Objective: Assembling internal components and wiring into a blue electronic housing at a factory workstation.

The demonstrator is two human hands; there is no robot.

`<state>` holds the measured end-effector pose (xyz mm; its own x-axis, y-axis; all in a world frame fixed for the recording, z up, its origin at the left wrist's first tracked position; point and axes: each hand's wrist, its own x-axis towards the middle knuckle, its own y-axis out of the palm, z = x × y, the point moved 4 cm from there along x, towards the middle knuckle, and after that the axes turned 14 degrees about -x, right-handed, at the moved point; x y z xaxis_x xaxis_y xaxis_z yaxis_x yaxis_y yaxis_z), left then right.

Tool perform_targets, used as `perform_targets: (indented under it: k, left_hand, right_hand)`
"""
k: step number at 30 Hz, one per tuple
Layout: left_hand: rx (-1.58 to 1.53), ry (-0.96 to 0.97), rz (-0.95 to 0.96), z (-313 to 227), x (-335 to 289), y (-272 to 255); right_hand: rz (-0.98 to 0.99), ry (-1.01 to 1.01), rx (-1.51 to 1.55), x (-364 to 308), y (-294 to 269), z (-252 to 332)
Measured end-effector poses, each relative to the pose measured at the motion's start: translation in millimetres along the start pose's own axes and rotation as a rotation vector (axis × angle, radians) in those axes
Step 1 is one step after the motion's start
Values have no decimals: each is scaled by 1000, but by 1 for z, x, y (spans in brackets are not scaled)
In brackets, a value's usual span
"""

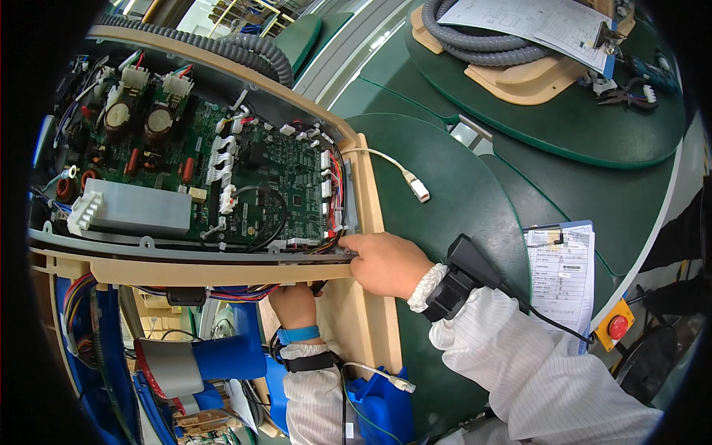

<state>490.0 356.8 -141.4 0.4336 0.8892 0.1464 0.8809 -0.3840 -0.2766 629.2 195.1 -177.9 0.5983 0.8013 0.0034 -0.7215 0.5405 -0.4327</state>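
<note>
A metal casing [222, 256] with a green circuit board [293, 189] lies in a pale wooden frame [222, 273]. At its near right corner, the index finger of my right hand [389, 265] reaches over the rim to the wires [337, 185] along the board's side. Its other fingers are bent at the frame's corner; what they grip is hidden. Below the frame's near side, my left hand [294, 305] is closed round the end of a colored wire bundle [241, 291], its fingertips partly hidden by the frame. White-tipped cable connectors lie at the far right [420, 189] and near side [401, 384].
Blue bins [382, 406] stand below the frame. On the green table [445, 222] are a clipboard with a form [561, 278], a grey corrugated hose [486, 53] and pliers [630, 99]. A red button [617, 327] sits at the table's right edge.
</note>
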Motion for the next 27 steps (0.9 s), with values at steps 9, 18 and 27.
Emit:
perform_targets:
  k: [9,18,27]
  left_hand:
    - [-23,-77,8,17,7,-4]
    - [-6,-56,3,22,9,-11]
    - [-184,-252,84,10,-7,7]
  right_hand:
    - [95,-8,137,2,-4,-4]
    - [31,7,136,1,-8,0]
    - [-169,40,207,2,-16,-3]
